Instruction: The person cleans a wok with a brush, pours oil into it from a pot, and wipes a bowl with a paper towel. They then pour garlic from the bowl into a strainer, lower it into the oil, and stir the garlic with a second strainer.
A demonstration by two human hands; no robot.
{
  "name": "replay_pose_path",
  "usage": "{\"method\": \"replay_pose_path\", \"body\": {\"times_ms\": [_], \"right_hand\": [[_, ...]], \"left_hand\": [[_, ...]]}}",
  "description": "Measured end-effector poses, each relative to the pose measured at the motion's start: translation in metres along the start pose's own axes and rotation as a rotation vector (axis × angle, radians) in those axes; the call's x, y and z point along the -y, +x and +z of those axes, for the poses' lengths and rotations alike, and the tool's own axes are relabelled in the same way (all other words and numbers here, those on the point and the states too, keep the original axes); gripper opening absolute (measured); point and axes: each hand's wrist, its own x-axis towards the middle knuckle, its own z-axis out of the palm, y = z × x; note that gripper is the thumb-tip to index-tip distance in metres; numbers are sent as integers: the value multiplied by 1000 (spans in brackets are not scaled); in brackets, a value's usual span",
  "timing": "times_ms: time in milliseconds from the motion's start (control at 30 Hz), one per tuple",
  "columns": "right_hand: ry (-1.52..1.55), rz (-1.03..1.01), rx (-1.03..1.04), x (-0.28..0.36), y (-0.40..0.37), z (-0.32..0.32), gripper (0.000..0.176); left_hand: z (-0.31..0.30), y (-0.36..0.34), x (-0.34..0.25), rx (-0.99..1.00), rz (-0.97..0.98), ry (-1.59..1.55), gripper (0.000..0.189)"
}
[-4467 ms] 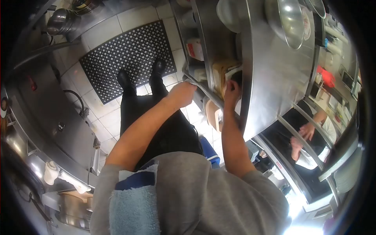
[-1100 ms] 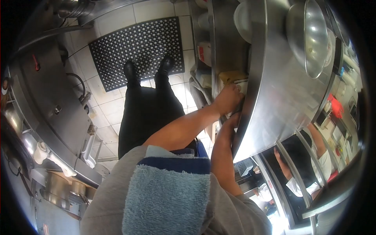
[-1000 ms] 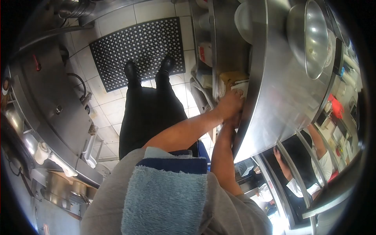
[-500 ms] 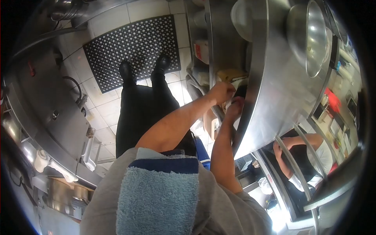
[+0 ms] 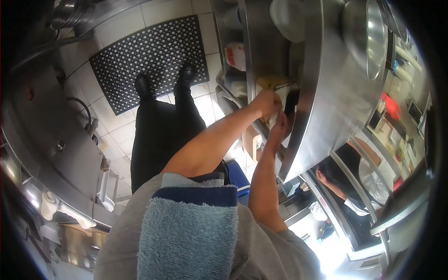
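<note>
Both hands reach to the right, onto a shelf just under the steel counter. My left hand [image 5: 268, 103] is closed, knuckles up, beside something pale [image 5: 285, 89] whose kind I cannot make out. Right by it, my right hand [image 5: 280, 125] is closed too, its fingertips almost touching the left hand. Whatever they grip is hidden by the fingers and the counter edge. A yellowish thing [image 5: 268, 83] lies on the shelf just beyond the left hand.
The steel counter [image 5: 336, 93] overhangs the hands, with metal bowls [image 5: 374, 39] on it. A white bowl [image 5: 285, 21] sits on the shelf. A perforated black mat [image 5: 149, 60] lies on the tiles. Another person's arm [image 5: 332, 184] shows beyond metal rails.
My right hand has moved slightly up, closer to my left hand. The view has shifted a little. The other person's arm has changed position behind the rails.
</note>
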Motion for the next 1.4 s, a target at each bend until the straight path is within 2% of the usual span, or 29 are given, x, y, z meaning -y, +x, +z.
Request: {"method": "replay_pose_path", "body": {"times_ms": [67, 133, 167, 300, 333, 400, 433, 533, 600, 633, 667, 700, 767, 900, 967, 1000, 1100, 1133, 1167, 1233, 1300, 1367, 1400], "right_hand": [[-218, -124, -202, -12, 1, 0, 29], [-337, -201, -272, -18, 0, 0, 28], [-349, -213, -243, 14, -13, 0, 27], [-204, -255, -61, 25, -24, 6, 24], [-164, -376, 33, 21, -21, 7, 20], [-19, -354, 78, 6, -15, 8, 21], [54, -345, 100, 0, -12, 8, 23], [-240, -163, -201, 16, -15, 4, 32], [-268, -140, -143, 10, 3, 9, 37], [-285, -129, -114, 5, 15, 11, 40], [-318, -230, -88, -8, 24, 12, 41], [-365, -261, -102, -15, 31, 14, 41], [-472, -255, -144, -29, 38, 18, 42], [-634, -49, -121, -32, 37, 17, 43], [-635, 79, -25, -18, 26, 10, 43], [-579, 114, 15, -3, 16, 7, 43], [-84, -157, 60, 43, -39, 0, 41], [191, -186, 283, 52, -54, -1, 37], [282, -229, 362, 86, -81, -3, 32], [383, -583, 495, 128, -113, -11, 24], [601, -564, 674, 166, -141, -19, 20], [664, -578, 806, 186, -157, -19, 28], [725, -446, 874, 193, -165, -24, 29]], "left_hand": [[6, 1, 1, -98, -77, -134, 22], [11, 3, 7, -158, -100, -194, 22], [10, 1, 6, -166, -85, -190, 22], [14, -6, 10, -128, -82, -120, 19], [13, -5, 10, -63, -107, -14, 20], [6, -4, 2, 69, -158, 200, 21], [4, -7, 0, 12, -153, 135, 21], [3, -16, 0, -143, -98, 28, 21], [3, -22, -5, -219, -17, 71, 22], [3, -24, -8, -189, -14, 68, 22], [-3, -27, -19, -159, -10, 64, 22], [-7, -30, -27, -130, -5, 62, 22], [-16, -46, -39, -217, 7, 35, 24], [-60, -87, -45, -250, 0, -180, 27], [-99, -118, -57, -151, -248, -419, 26], [-114, -133, -51, -161, -271, -505, 26], [-161, -181, -49, -166, -366, -830, 34], [-176, -196, -52, -125, -358, -908, 37], [-190, -211, -56, -84, -349, -986, 41], [-211, -236, -72, -108, -380, -1014, 45], [-228, -256, -93, -66, -348, -1056, 49], [-237, -268, -117, -2, -253, -1162, 51], [-241, -273, -128, 37, -205, -1214, 52]]}}
